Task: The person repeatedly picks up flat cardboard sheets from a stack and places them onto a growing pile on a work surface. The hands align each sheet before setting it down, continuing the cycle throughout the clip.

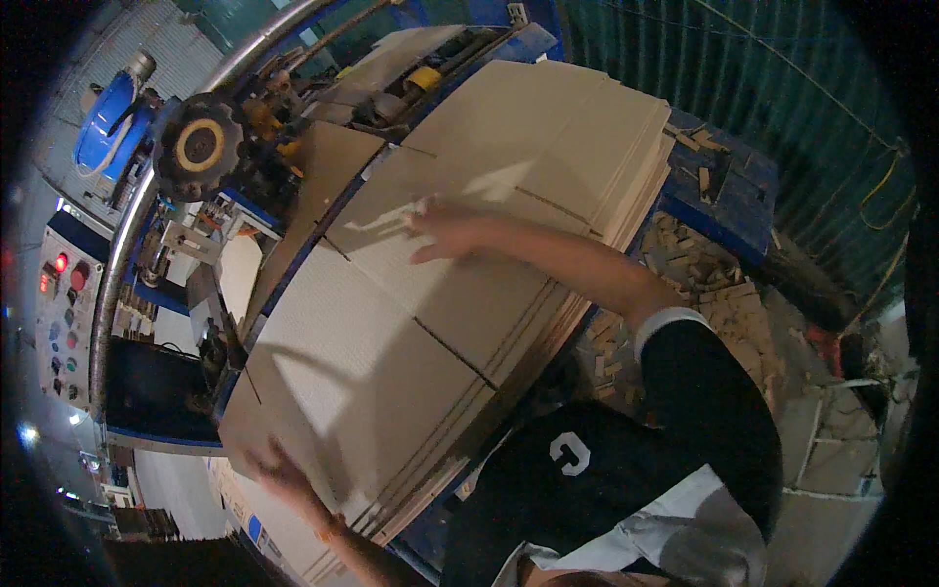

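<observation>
A stack of flat brown cardboard sheets (381,342), creased and cut with narrow slots, lies in front of me on a blue machine. My right hand (445,233) reaches across the middle of the top sheet with its fingers apart, close to the far edge. Near the left end of the stack is my left hand (284,479), its fingers spread over the top sheet. Neither hand grips anything. Whether the palms press on the cardboard or hover just above it, I cannot tell.
Past the sheets stand the machine's black handwheel (201,147) and a curved metal rail (127,245). A control panel (68,313) with buttons is at the left. Cardboard scraps (724,323) litter the floor at the right, below a blue side table (729,191).
</observation>
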A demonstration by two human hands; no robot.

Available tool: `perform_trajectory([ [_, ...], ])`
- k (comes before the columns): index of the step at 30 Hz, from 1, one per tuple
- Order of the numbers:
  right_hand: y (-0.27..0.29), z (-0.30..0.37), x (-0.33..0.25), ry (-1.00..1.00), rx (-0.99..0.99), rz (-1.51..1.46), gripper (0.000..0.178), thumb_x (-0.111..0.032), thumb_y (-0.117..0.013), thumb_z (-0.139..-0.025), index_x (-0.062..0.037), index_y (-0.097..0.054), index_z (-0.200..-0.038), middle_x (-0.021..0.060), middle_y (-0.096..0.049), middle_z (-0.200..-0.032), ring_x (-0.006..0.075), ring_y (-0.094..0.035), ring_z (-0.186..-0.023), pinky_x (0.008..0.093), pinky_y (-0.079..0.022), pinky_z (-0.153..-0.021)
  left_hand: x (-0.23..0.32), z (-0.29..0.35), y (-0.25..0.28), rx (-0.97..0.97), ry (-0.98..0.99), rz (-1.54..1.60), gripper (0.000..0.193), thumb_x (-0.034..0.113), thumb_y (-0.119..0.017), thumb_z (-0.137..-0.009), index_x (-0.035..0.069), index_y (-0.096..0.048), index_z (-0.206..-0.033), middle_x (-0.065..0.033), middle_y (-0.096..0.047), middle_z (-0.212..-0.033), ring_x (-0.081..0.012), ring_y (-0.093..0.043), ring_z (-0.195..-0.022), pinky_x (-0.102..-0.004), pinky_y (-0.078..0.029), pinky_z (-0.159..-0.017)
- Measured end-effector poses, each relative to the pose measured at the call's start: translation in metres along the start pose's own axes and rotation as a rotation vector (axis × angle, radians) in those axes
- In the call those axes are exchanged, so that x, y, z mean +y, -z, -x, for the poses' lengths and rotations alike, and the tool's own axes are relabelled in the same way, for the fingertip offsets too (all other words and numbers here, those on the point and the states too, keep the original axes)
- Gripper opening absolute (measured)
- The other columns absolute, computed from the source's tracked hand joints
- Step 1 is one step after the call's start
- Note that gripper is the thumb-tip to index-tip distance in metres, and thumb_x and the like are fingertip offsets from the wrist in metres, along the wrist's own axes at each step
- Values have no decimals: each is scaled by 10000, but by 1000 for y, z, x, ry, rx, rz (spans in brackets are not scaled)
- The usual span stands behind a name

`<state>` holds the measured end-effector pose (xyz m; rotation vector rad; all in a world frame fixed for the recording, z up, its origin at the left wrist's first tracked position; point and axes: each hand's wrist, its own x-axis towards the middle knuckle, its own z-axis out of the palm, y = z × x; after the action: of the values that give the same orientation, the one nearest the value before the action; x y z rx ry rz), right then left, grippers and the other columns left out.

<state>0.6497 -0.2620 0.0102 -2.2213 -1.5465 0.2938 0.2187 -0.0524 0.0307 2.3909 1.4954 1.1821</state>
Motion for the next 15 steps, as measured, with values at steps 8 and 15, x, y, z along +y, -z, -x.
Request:
perform_trajectory([
  [8, 23, 175, 107, -917, 821, 320, 702, -456, -571, -800, 4, -388, -1298, 271, -369, -1320, 430, -306, -1248, 471, -194, -1069, -146, 106, 65, 143, 427, -684, 626, 338, -595, -838, 23, -365, -1327, -197, -407, -1329, -339, -437, -1188, -426, -368, -971],
  [15, 29, 159, 94, -872, 1042, 198, 542, -324, -600, -801, -87, -460, -1269, 131, -584, -1102, 346, -433, -1118, 436, -317, -987, -93, 91, 78, 396, 597, -177, 635, 324, -597, -834, 32, -347, -1339, -199, -383, -1344, -340, -423, -1202, -447, -362, -976],
])
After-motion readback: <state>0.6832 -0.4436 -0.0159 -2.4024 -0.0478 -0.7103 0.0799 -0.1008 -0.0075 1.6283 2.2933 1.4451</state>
